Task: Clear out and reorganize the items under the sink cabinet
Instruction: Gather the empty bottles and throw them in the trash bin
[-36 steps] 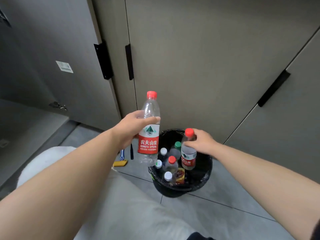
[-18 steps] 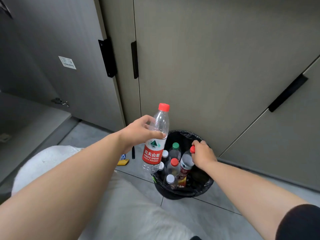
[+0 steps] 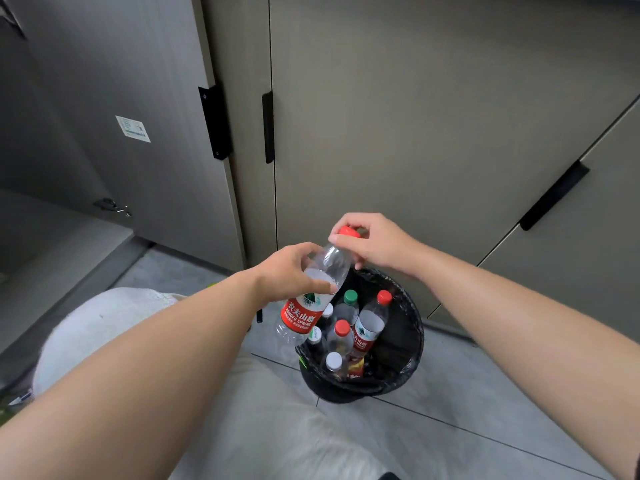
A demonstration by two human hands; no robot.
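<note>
Hands: we note the left hand (image 3: 289,271) gripping the water bottle (image 3: 311,308) tilted beside the bin (image 3: 414,344); the right hand (image 3: 377,242), having dropped the smaller bottle (image 3: 370,323) inside, now pinches the red cap (image 3: 349,231), likely to unscrew it.

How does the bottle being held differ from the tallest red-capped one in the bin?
The held bottle tilts in midair; the binned bottle stands inside the bin. The left hand and right hand grip the held bottle; no hand touches the binned bottle. Both are clear, red-capped.

Over the bin (image 3: 415,341), leftward, hangs the held bottle (image 3: 299,317); other bottles (image 3: 370,323) seemingly upright inside.
</note>
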